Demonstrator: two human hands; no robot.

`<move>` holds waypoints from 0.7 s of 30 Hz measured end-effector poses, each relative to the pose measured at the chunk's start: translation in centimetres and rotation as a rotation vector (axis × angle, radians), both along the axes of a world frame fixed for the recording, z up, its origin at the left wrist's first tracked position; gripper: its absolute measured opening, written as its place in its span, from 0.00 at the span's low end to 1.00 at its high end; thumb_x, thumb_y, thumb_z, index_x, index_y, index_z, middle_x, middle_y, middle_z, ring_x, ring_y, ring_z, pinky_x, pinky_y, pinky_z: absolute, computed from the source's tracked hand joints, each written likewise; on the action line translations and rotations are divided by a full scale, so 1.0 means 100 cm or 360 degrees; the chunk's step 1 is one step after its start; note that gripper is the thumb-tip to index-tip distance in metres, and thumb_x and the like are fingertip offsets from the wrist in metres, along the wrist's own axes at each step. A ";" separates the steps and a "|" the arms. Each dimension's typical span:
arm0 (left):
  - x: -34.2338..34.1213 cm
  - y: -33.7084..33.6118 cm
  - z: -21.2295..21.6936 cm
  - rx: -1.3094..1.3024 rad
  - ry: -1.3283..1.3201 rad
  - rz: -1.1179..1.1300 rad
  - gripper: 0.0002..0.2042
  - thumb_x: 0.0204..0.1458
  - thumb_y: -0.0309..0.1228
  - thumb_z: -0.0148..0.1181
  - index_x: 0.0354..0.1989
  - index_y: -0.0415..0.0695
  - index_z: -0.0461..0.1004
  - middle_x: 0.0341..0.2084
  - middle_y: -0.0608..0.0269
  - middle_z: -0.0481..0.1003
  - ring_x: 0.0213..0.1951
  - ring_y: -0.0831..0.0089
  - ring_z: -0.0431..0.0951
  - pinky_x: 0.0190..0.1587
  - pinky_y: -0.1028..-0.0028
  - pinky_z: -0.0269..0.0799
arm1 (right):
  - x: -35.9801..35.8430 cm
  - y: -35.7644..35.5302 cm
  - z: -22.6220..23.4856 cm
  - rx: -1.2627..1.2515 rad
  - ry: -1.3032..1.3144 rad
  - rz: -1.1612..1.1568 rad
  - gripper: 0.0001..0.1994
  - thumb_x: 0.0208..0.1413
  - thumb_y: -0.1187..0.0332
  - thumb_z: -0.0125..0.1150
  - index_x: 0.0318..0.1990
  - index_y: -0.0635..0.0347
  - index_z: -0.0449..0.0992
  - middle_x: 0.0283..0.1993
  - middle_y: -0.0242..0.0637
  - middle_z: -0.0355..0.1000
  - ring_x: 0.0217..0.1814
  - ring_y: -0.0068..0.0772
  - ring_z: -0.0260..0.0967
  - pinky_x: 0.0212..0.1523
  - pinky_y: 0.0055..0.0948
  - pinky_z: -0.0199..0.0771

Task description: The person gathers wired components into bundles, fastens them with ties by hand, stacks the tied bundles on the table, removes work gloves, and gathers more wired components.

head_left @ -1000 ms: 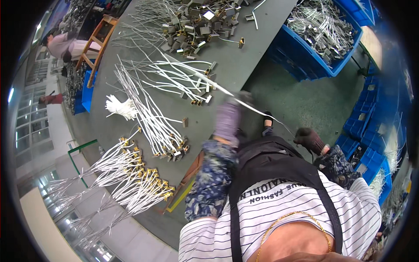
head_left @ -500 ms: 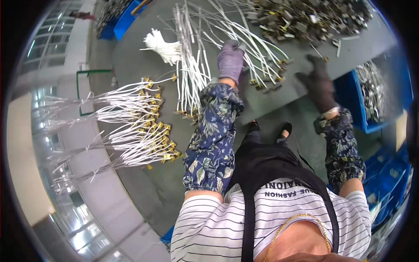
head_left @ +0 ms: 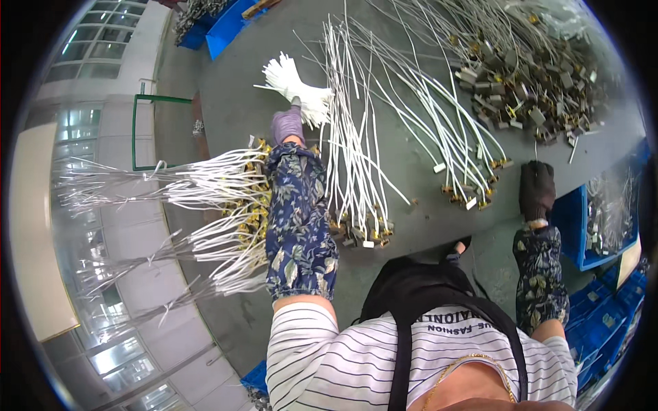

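My left hand (head_left: pixel 288 125), in a grey-purple glove, reaches to the lower edge of a bundle of short white sleeves (head_left: pixel 301 89). Its fingers look drawn together, and whatever is in them is hidden. Close to the table's front edge, my right hand (head_left: pixel 537 192), in a dark glove, is closed with a thin wire (head_left: pixel 536 151) rising above it. Between the hands lie two groups of white-sleeved wires, a left group (head_left: pixel 349 151) and a right group (head_left: pixel 456 130), with small brown and brass-coloured end parts toward me.
A heap of wired grey blocks (head_left: pixel 528 89) covers the table's (head_left: pixel 418 219) far right. Left of my left arm, tied bunches of white-sleeved wires (head_left: pixel 205 181) with yellow ends overhang the edge. A blue bin (head_left: pixel 582 229) of metallic parts stands at the right.
My left hand has moved left from the sleeved wires to the white sleeve bundle. My right hand, spread and blurred before, is now closed with a thin wire. The view has shifted.
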State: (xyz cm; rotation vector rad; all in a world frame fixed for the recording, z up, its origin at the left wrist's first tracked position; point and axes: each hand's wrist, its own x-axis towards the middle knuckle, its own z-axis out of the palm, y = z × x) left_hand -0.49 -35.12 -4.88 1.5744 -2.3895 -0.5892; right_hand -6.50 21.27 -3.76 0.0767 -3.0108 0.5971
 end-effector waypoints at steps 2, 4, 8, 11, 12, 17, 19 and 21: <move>-0.016 -0.012 -0.010 0.0215 -0.0189 0.0129 0.32 0.38 0.57 0.65 0.38 0.35 0.79 0.38 0.40 0.78 0.43 0.48 0.78 0.47 0.60 0.71 | 0.001 -0.002 -0.005 -0.0035 0.0038 0.0016 0.13 0.54 0.59 0.59 0.40 0.59 0.76 0.43 0.44 0.71 0.45 0.49 0.71 0.45 0.39 0.70; -0.007 -0.047 -0.020 0.0350 -0.0115 0.0034 0.25 0.38 0.46 0.68 0.33 0.32 0.79 0.33 0.42 0.79 0.36 0.52 0.79 0.43 0.61 0.72 | 0.003 -0.018 -0.004 -0.0146 -0.0003 0.0074 0.13 0.53 0.61 0.60 0.40 0.60 0.76 0.43 0.44 0.71 0.45 0.48 0.71 0.45 0.38 0.70; -0.025 -0.051 -0.028 0.0791 0.0194 0.0183 0.15 0.41 0.34 0.68 0.32 0.32 0.79 0.26 0.54 0.78 0.26 0.63 0.75 0.36 0.62 0.72 | -0.004 0.035 -0.022 -0.0462 -0.0083 -0.0118 0.19 0.52 0.63 0.63 0.49 0.62 0.73 0.47 0.45 0.71 0.47 0.42 0.70 0.49 0.35 0.69; 0.005 -0.073 -0.045 0.0985 0.0817 0.0202 0.10 0.44 0.30 0.63 0.30 0.34 0.79 0.20 0.56 0.76 0.18 0.64 0.74 0.20 0.65 0.70 | 0.002 0.008 0.011 -0.0506 -0.0033 -0.0514 0.27 0.52 0.61 0.65 0.57 0.63 0.68 0.54 0.46 0.67 0.53 0.38 0.67 0.53 0.34 0.67; 0.039 -0.122 -0.049 0.1193 0.0914 0.0318 0.08 0.46 0.29 0.62 0.29 0.37 0.79 0.21 0.57 0.76 0.16 0.65 0.73 0.15 0.67 0.67 | 0.004 -0.021 0.009 -0.0510 0.0050 -0.0376 0.27 0.51 0.61 0.66 0.57 0.63 0.68 0.55 0.48 0.67 0.53 0.41 0.66 0.53 0.35 0.67; 0.000 -0.046 -0.030 0.1603 0.0976 0.0224 0.10 0.42 0.33 0.67 0.21 0.38 0.79 0.13 0.57 0.74 0.13 0.70 0.71 0.18 0.68 0.67 | -0.030 -0.079 0.062 0.0359 -0.0176 -0.0063 0.28 0.50 0.59 0.66 0.56 0.61 0.65 0.52 0.57 0.68 0.54 0.59 0.67 0.53 0.48 0.68; 0.035 -0.089 -0.057 0.0751 0.0475 -0.0480 0.10 0.35 0.33 0.66 0.18 0.38 0.77 0.12 0.54 0.73 0.13 0.67 0.71 0.20 0.67 0.68 | -0.029 -0.133 0.088 0.0587 -0.0648 0.0011 0.26 0.51 0.60 0.64 0.55 0.60 0.66 0.52 0.57 0.68 0.52 0.59 0.69 0.49 0.49 0.70; 0.016 -0.071 -0.048 0.0887 0.0126 -0.0194 0.14 0.38 0.38 0.61 0.21 0.36 0.77 0.19 0.46 0.77 0.22 0.54 0.78 0.30 0.62 0.73 | -0.038 -0.127 0.106 0.0709 -0.0340 0.0117 0.23 0.51 0.60 0.63 0.53 0.58 0.67 0.51 0.56 0.69 0.48 0.58 0.72 0.45 0.48 0.73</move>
